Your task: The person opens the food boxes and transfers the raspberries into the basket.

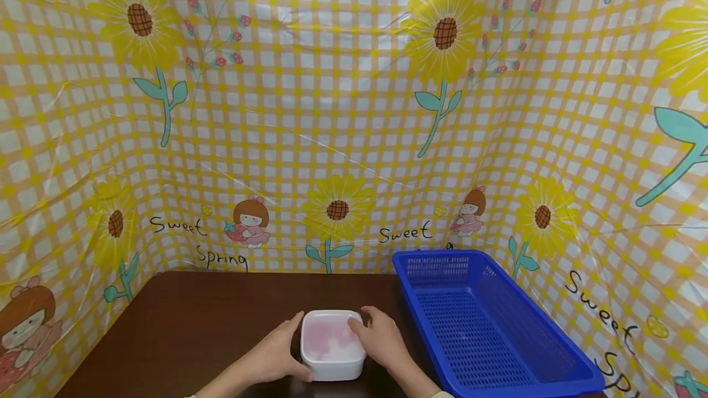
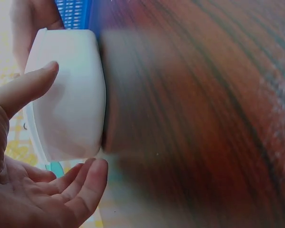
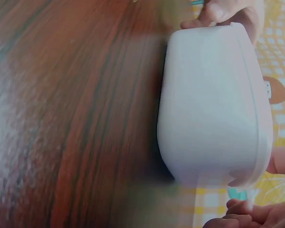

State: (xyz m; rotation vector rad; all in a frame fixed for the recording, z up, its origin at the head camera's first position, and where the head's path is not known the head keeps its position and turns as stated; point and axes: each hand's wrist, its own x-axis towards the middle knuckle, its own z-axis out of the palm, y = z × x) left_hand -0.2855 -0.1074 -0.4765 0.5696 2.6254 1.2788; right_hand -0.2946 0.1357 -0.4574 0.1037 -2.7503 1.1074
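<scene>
A white, rounded-square food container stands on the dark table, with a translucent lid that shows pinkish. My left hand holds its left side, thumb by the near corner and fingers toward the far corner. In the left wrist view, the thumb lies over the white side wall and the fingertips are right at its far end. My right hand grips the right side, its thumb over the lid's edge and its fingers around the far right corner. In the right wrist view those fingers are curled beside the container's end.
A long blue plastic basket with perforated walls and floor sits on the right of the table, close to my right forearm. The brown wood-grain table extends to the left. A yellow checked cloth with flowers hangs around the back and sides.
</scene>
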